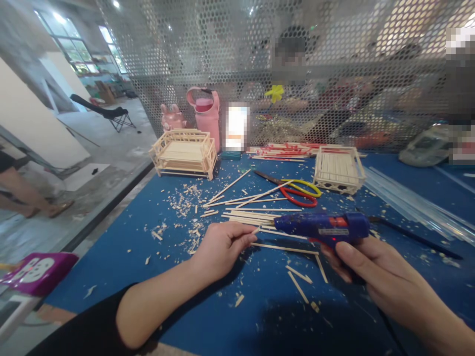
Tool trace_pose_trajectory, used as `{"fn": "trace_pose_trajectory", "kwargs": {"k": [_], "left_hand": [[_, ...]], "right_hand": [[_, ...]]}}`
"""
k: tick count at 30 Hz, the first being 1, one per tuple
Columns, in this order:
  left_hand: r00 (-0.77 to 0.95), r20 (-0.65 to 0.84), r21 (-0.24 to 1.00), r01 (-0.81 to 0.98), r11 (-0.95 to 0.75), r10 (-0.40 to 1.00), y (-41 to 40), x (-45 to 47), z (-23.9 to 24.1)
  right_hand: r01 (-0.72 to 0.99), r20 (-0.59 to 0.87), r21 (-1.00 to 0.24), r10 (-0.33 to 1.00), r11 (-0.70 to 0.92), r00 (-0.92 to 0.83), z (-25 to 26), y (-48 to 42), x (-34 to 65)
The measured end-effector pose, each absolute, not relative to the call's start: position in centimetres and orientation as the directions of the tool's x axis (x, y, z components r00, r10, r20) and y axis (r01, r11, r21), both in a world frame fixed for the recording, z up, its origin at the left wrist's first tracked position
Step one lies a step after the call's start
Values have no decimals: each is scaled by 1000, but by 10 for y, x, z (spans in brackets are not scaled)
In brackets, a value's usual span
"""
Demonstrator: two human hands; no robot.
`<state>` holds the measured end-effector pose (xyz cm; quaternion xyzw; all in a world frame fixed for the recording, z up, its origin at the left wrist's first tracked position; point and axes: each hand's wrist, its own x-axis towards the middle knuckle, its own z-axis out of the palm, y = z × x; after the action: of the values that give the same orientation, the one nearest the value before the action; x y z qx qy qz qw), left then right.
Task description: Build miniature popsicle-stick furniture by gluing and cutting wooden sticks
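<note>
My right hand (356, 262) is wrapped round the handle of a blue hot glue gun (315, 226), which points left with a small red light lit. Its nozzle comes close to the fingertips of my left hand (226, 242). Those fingers pinch a short piece of wooden stick (256, 230); whether the nozzle touches it I cannot tell. Behind lie several thin wooden sticks (256, 216) in a loose row. Nearer me, a longer stick (285, 248) and a few short cut sticks (297, 287) lie on the blue table (208, 306).
Scissors (302, 193) with red and yellow handles lie behind the sticks. Two small stick-built frames (185, 153) (339, 168) stand at the back, near a pink bottle (208, 118) and red-tipped sticks (285, 150). Clear glue sticks (415, 202) lie right; a perforated metal screen (222, 49) stands behind.
</note>
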<state>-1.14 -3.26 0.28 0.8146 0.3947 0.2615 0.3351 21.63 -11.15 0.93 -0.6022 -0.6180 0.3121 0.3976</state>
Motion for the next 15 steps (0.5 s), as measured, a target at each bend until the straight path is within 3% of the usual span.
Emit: {"fn": "trace_pose_trajectory", "kwargs": {"k": [5,7,10,12,15], "left_hand": [[535,146,790,442,-424,832,-33,-12,3],[538,116,811,434,-393,835,-34,-12,3],[534,47,836,441,-326,844,-35,-12,3],[516,11,845,454,-284,856,-35,-11,3],[478,31,828,480,-290,878,-35,-11,6]], "right_hand": [[629,240,-774,953,72,186,7,-105,226],[761,355,-648,894,24,274,14,-97,236],[904,461,-386,811,-184,361,31,-77,256],[929,377,-201,851,-310,366,42,-60,268],[941,238,24,916,-337,322,48,-35,280]]}}
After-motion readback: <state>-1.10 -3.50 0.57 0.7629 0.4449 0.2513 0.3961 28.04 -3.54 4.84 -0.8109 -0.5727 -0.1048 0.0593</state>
